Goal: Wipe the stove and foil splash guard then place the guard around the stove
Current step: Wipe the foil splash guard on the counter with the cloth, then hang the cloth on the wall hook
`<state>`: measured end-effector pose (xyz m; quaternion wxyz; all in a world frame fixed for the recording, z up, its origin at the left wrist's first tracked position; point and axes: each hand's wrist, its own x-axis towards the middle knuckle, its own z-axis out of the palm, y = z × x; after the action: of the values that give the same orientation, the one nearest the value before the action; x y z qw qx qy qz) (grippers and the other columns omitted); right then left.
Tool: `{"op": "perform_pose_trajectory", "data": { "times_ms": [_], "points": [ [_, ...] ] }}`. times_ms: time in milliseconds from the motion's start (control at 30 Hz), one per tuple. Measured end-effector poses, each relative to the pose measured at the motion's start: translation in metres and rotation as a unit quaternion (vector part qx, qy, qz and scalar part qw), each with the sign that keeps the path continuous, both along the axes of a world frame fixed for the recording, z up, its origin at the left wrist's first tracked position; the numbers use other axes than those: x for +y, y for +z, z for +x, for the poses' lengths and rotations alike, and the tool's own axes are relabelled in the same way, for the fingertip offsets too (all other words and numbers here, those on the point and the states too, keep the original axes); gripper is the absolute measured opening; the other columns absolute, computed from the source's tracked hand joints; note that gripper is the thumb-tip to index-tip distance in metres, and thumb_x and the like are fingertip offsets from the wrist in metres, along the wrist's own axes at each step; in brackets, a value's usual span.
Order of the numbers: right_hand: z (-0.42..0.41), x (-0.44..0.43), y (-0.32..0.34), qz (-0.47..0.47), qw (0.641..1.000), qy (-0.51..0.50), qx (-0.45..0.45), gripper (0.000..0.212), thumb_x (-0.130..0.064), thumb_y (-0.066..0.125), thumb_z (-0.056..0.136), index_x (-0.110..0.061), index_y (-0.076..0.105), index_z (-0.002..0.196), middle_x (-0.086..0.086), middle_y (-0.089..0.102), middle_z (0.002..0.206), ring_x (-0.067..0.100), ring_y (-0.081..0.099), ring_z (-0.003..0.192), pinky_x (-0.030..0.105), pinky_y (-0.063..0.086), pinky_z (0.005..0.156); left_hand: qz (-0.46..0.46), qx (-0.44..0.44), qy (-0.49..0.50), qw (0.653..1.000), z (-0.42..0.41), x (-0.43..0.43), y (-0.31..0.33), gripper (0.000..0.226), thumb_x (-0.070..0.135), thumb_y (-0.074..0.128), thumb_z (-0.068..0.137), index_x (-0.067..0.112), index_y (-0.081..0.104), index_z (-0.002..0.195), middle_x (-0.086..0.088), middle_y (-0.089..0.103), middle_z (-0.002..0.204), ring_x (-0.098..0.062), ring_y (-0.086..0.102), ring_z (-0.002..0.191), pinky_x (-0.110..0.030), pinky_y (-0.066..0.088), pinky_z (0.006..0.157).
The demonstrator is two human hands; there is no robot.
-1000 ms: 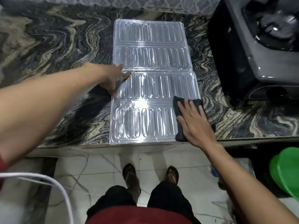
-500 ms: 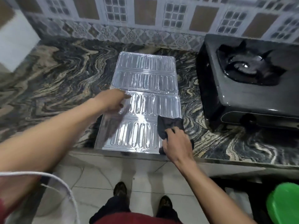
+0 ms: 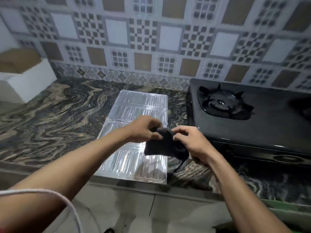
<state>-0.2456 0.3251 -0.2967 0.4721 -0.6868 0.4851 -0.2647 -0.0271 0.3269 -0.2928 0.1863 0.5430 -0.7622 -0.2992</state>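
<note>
Foil guard part-hidden, hands pinching cloth — blurred

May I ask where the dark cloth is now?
Head view, centre: the dark cloth is held by the left hand and right hand over the foil splash guard, left of the stove.

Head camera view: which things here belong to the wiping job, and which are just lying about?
Belong to the job: dark cloth, gripped by the left hand and right hand; foil splash guard, lying flat on the countertop; black stove beside it.

Just lying about: white cord at lower left; blurred green object at lower right; white block at far left.
</note>
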Motion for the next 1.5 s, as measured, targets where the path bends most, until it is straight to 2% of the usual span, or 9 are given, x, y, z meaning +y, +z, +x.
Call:
{"op": "perform_pose_trajectory", "data": {
  "times_ms": [133, 333, 633, 800, 867, 967, 1100, 1333, 1500],
  "points": [
    [-0.019, 0.003, 0.034, -0.012, 0.998, 0.050, -0.037, 0.021, -0.022, 0.075, 0.086, -0.022, 0.068, 0.106, -0.002, 0.075, 0.097, 0.011, 0.071, 0.087, 0.032, 0.059, 0.077, -0.034, 0.075, 0.047, 0.995, -0.016, -0.010, 0.048, 0.010, 0.012, 0.073, 0.083, 0.016, 0.065, 0.079, 0.005, 0.062, 0.069, -0.008, 0.053, 0.064, -0.029, 0.044, 0.065],
    [-0.025, -0.032, 0.066, -0.172, 0.985, -0.013, 0.002, 0.015, -0.013, 0.061, 0.082, -0.023, 0.069, 0.091, -0.003, 0.073, 0.086, 0.013, 0.068, 0.081, 0.042, 0.057, 0.081, -0.047, 0.111, 0.094, 0.988, -0.014, -0.029, 0.106, 0.014, 0.015, 0.079, 0.080, 0.017, 0.065, 0.078, 0.004, 0.064, 0.071, -0.009, 0.057, 0.065, -0.025, 0.045, 0.067],
    [-0.018, -0.115, 0.141, -0.229, 0.971, 0.042, -0.045, 0.034, -0.002, 0.059, 0.091, -0.029, 0.062, 0.111, -0.005, 0.069, 0.101, 0.009, 0.066, 0.096, 0.024, 0.051, 0.084, -0.047, 0.193, 0.110, 0.974, 0.012, -0.089, 0.156, 0.015, 0.009, 0.072, 0.087, 0.010, 0.059, 0.093, -0.004, 0.061, 0.080, -0.015, 0.058, 0.074, -0.030, 0.046, 0.068],
    [-0.005, -0.167, 0.175, -0.285, 0.954, 0.087, 0.034, 0.049, 0.009, 0.052, 0.090, -0.034, 0.072, 0.100, -0.016, 0.070, 0.112, 0.003, 0.061, 0.114, 0.030, 0.046, 0.106, -0.076, 0.229, 0.086, 0.967, 0.025, -0.138, 0.179, 0.028, 0.000, 0.068, 0.088, 0.019, 0.050, 0.099, -0.001, 0.064, 0.084, -0.011, 0.061, 0.068, -0.025, 0.050, 0.053],
    [0.002, -0.189, 0.184, -0.293, 0.951, 0.085, 0.050, 0.050, 0.008, 0.052, 0.091, -0.033, 0.073, 0.110, -0.012, 0.070, 0.120, 0.004, 0.061, 0.116, 0.029, 0.045, 0.107, -0.107, 0.231, 0.069, 0.965, 0.031, -0.156, 0.185, 0.033, -0.004, 0.066, 0.087, 0.016, 0.054, 0.109, -0.007, 0.070, 0.099, -0.012, 0.069, 0.080, -0.027, 0.057, 0.062],
    [0.013, -0.220, 0.191, -0.302, 0.949, 0.074, 0.056, 0.038, 0.000, 0.058, 0.094, -0.026, 0.072, 0.117, -0.009, 0.069, 0.121, 0.004, 0.062, 0.111, 0.022, 0.046, 0.103, -0.168, 0.197, 0.057, 0.964, 0.039, -0.182, 0.194, 0.034, -0.004, 0.068, 0.087, 0.015, 0.064, 0.116, -0.003, 0.074, 0.109, -0.010, 0.070, 0.098, -0.023, 0.057, 0.080],
    [0.025, -0.254, 0.199, -0.302, 0.947, 0.076, 0.077, 0.042, -0.014, 0.074, 0.086, -0.024, 0.067, 0.126, -0.012, 0.066, 0.123, 0.000, 0.060, 0.111, 0.007, 0.041, 0.093, -0.218, 0.138, 0.049, 0.965, 0.047, -0.223, 0.203, 0.029, -0.006, 0.065, 0.088, 0.013, 0.076, 0.108, 0.007, 0.077, 0.102, 0.002, 0.069, 0.095, -0.010, 0.050, 0.080],
    [0.049, -0.341, 0.225, -0.375, 0.915, 0.038, 0.145, 0.053, -0.013, 0.074, 0.085, -0.030, 0.060, 0.134, -0.011, 0.064, 0.122, 0.010, 0.061, 0.109, 0.027, 0.048, 0.093, -0.330, -0.004, 0.033, 0.944, 0.065, -0.309, 0.236, 0.038, 0.004, 0.074, 0.084, 0.028, 0.074, 0.113, 0.024, 0.067, 0.094, 0.010, 0.064, 0.089, -0.005, 0.047, 0.075],
    [0.070, -0.420, 0.247, -0.437, 0.881, -0.002, 0.182, 0.053, -0.005, 0.061, 0.092, -0.029, 0.056, 0.139, -0.003, 0.057, 0.121, 0.016, 0.051, 0.120, 0.020, 0.036, 0.092, -0.442, -0.177, 0.024, 0.879, 0.074, -0.378, 0.259, 0.049, 0.010, 0.077, 0.080, 0.027, 0.068, 0.125, 0.008, 0.054, 0.096, -0.013, 0.054, 0.089, -0.028, 0.047, 0.081]
  ]
}}
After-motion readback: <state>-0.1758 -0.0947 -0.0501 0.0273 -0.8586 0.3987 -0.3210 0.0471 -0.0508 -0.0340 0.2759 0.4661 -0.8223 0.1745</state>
